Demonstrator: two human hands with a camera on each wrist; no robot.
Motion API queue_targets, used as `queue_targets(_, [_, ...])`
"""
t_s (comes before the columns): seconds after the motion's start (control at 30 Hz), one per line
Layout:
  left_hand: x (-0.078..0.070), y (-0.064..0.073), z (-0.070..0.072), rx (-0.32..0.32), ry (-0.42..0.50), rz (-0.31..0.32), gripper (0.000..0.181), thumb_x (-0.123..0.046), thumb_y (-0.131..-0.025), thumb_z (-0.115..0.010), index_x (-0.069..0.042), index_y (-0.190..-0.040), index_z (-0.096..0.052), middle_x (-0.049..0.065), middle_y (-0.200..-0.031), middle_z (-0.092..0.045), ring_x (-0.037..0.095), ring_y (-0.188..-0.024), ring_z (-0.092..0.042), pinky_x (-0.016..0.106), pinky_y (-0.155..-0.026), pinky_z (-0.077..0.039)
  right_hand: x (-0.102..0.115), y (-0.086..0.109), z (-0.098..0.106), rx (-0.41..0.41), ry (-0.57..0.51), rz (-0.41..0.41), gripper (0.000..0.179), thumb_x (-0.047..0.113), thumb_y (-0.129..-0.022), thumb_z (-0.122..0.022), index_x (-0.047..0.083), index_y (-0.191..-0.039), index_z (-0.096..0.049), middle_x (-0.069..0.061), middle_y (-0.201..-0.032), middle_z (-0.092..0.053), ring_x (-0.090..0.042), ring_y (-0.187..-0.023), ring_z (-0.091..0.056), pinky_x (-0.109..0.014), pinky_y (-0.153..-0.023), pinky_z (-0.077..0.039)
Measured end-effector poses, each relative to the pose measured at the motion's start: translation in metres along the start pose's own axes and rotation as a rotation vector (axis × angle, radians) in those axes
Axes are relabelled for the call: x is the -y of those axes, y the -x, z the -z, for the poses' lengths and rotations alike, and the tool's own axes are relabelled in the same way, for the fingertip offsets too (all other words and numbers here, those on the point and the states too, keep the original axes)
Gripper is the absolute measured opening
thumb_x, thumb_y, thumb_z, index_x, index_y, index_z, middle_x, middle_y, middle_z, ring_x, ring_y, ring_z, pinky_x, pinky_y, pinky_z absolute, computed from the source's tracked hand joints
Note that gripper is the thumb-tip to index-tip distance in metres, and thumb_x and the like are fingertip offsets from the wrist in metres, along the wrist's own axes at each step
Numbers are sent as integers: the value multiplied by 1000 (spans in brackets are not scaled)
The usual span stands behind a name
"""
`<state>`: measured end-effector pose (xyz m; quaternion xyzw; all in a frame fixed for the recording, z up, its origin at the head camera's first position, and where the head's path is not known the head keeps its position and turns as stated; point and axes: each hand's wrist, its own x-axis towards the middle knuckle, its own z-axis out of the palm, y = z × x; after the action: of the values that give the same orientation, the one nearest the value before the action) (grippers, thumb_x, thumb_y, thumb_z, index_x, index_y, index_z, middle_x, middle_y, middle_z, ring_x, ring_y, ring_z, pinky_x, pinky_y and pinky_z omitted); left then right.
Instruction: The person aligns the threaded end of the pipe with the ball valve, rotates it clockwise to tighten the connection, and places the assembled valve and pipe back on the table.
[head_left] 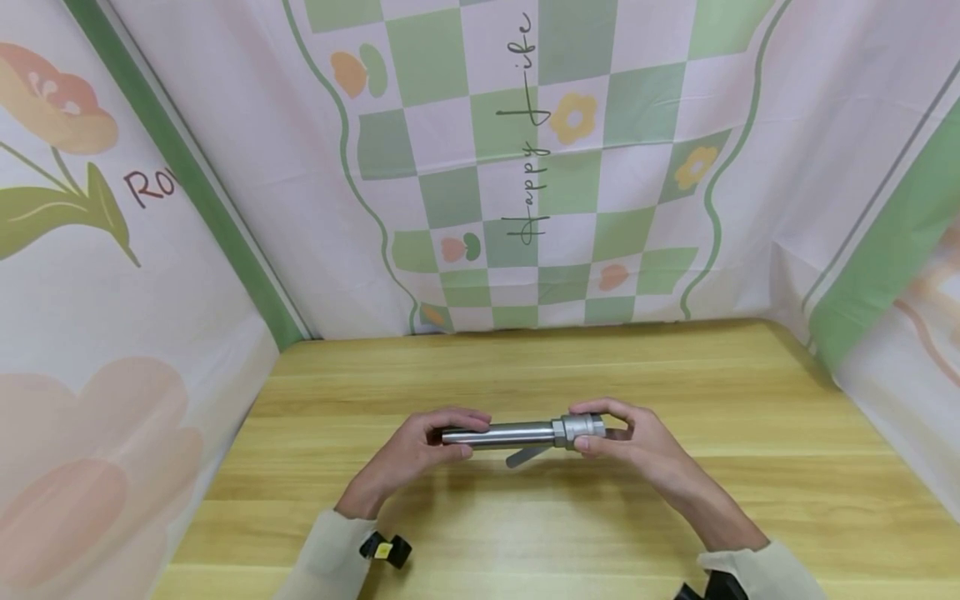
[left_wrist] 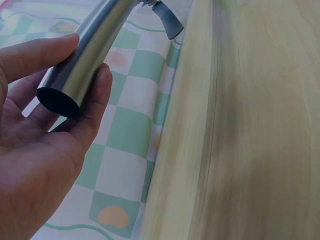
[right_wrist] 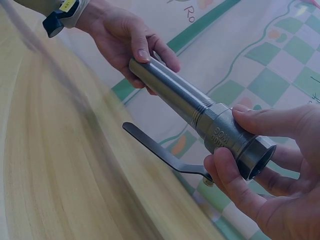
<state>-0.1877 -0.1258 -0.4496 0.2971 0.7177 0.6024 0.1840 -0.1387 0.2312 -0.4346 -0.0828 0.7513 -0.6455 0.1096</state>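
A smooth steel pipe (head_left: 517, 434) is joined at its threaded end to a metal ball valve (head_left: 579, 429), and both are held level above the table. My left hand (head_left: 420, 450) grips the pipe near its free end, thumb on one side and fingers on the other. At the other end, my right hand (head_left: 637, 437) pinches the valve body between thumb and fingers. The valve's flat lever handle (right_wrist: 160, 155) slants out below, alongside the pipe. Some threads (right_wrist: 202, 112) show between pipe and valve. In the left wrist view the pipe's open end (left_wrist: 59, 101) faces the camera.
A wooden table (head_left: 525, 533) lies beneath both hands. Behind it hangs a cloth (head_left: 495, 196) with green and white checks. More printed cloth stands along the left side (head_left: 150, 333) and the right side (head_left: 892, 275). Dark devices are strapped at both wrists.
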Motion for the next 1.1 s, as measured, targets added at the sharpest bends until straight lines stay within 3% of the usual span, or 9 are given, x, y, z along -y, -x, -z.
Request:
queue_targets(0.4, [0, 1, -1, -4, -41, 0, 37, -7, -102, -74, -8, -139, -74, 11, -156, -64, 33, -142, -59, 25, -104, -56, 0, 1, 1, 0, 20, -13, 53, 18, -99, -81, -1, -145, -63, -28, -143, -61, -26, -112, -77, -33, -95, -64])
queue_targets(0.53, [1, 0, 0, -4, -49, 1, 41, -12, -102, -76, -8, -142, -72, 10, -155, -64, 35, -138, -61, 32, -108, -57, 1, 1, 1, 2, 14, -6, 52, 17, -99, -81, 0, -145, -63, -27, -141, -62, -26, -111, -77, -33, -94, -64])
queue_targets(0.8, [1, -1, 0, -19, -63, 66, 48, -17, -100, -80, -19, -147, -70, 5, -151, -68, 25, -129, -65, 30, -105, -56, 0, 0, 1, 3, -5, 7, 52, 15, -100, -80, -3, -145, -62, -29, -141, -60, -23, -110, -77, -37, -95, -65])
queue_targets(1.1, [-1, -1, 0, -21, -62, 94, 48, -16, -99, -81, -21, -146, -71, 3, -148, -69, 23, -125, -66, 29, -102, -58, 1, 0, 1, 10, -12, 17, 53, 15, -100, -80, -4, -146, -61, -30, -141, -61, -22, -109, -78, -36, -95, -65])
